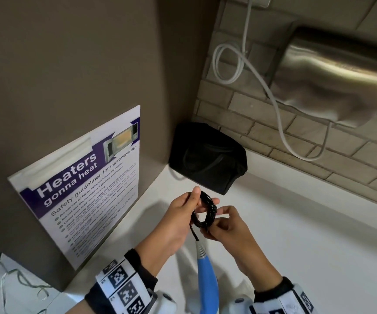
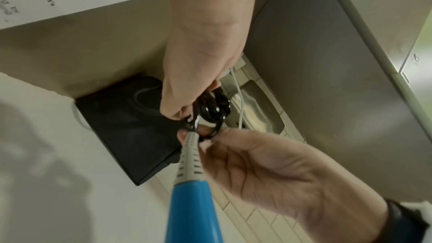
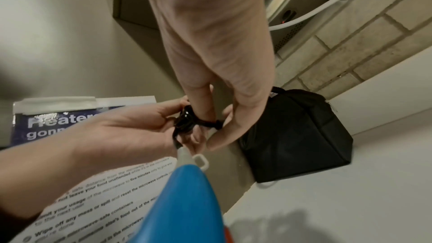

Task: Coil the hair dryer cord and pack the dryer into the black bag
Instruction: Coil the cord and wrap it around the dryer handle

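Note:
A black cord coil [image 1: 205,210] [image 2: 211,110] [image 3: 185,122] is held up over the white counter [image 1: 296,234]. My left hand [image 1: 183,211] grips its left side with thumb and fingers. My right hand [image 1: 225,219] pinches the coil's right side, where a turn wraps across the loops. The cord runs down through a grey strain relief into the blue hair dryer handle [image 1: 208,279] [image 2: 191,210] [image 3: 184,200], which hangs below the hands; the dryer's body is hidden. The black bag [image 1: 208,157] [image 2: 126,127] [image 3: 294,136] stands in the corner behind the hands.
A brown cabinet side with a taped "Heaters gonna heat" poster [image 1: 85,184] rises on the left. On the brick wall to the right hangs a steel dispenser [image 1: 332,80] with a looping white cable [image 1: 280,114]. Loose wires [image 1: 6,282] lie at lower left.

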The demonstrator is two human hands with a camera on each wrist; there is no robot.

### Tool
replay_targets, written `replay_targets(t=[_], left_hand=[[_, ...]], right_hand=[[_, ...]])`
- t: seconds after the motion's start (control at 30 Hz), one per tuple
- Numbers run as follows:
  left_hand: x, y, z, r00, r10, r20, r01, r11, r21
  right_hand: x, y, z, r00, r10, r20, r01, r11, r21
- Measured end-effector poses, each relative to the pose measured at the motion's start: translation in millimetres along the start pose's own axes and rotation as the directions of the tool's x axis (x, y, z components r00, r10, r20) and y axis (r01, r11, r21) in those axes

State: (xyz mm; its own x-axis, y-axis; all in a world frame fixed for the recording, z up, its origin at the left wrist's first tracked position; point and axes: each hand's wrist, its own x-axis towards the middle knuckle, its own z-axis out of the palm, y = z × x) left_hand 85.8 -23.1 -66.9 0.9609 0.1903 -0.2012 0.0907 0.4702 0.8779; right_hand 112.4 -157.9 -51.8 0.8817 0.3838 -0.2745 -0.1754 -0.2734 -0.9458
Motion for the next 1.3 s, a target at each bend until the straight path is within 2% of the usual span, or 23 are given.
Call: replay_targets(t=[0.1,0.2,0.37,0.5,0.6,0.67,0.77,0.83,1.0,1.13,1.2,1.3], left_hand=[[0,-5,1,0.999,0.0,-0.051,-0.001,1.0,-0.007],[2,-9,0,0.987,0.036,-0.155,-0.024,0.997,0.076],[5,-15,-4,0.979,0.105,-0.172,-0.061,0.968,0.242],[3,-9,-6,0.946,0.254,-0.199,-0.18,0.927,0.329],[4,-9,-8,0.937,0.292,-0.191,-0.229,0.928,0.295],[5,-8,-8,0.952,0.247,-0.181,-0.203,0.952,0.228],[8,-3,-11,0.997,0.029,-0.07,-0.026,0.999,0.044],[9,-2,-14,0.999,-0.049,0.003,0.049,0.997,-0.055],[10,-8,-11,0.999,0.025,-0.049,-0.029,0.996,-0.082],[7,-9,-9,0.99,0.089,-0.11,-0.093,0.995,-0.03],[5,-8,-6,0.987,0.11,-0.118,-0.113,0.994,-0.012],[5,-8,-3,0.985,0.115,-0.131,-0.118,0.993,-0.016]], right_hand=[[2,2,2,0.999,-0.045,0.02,0.046,0.995,-0.083],[1,5,1,0.99,-0.134,0.051,0.143,0.962,-0.234],[-3,2,0,0.981,-0.178,0.084,0.195,0.929,-0.314],[-4,1,-3,0.979,-0.178,0.101,0.199,0.939,-0.279],[-3,1,-5,0.977,-0.185,0.107,0.207,0.945,-0.255],[-4,-1,-6,0.974,-0.192,0.119,0.215,0.952,-0.218],[-3,-2,-9,0.97,-0.215,0.112,0.231,0.961,-0.151],[-3,-2,-11,0.97,-0.21,0.122,0.224,0.968,-0.114],[-10,-7,-10,0.968,-0.162,0.192,0.158,0.987,0.033],[-14,-14,-11,0.958,-0.146,0.246,0.115,0.984,0.134],[-14,-13,-10,0.97,-0.146,0.196,0.118,0.982,0.146],[-8,-7,-7,0.986,-0.158,0.054,0.143,0.964,0.225]])
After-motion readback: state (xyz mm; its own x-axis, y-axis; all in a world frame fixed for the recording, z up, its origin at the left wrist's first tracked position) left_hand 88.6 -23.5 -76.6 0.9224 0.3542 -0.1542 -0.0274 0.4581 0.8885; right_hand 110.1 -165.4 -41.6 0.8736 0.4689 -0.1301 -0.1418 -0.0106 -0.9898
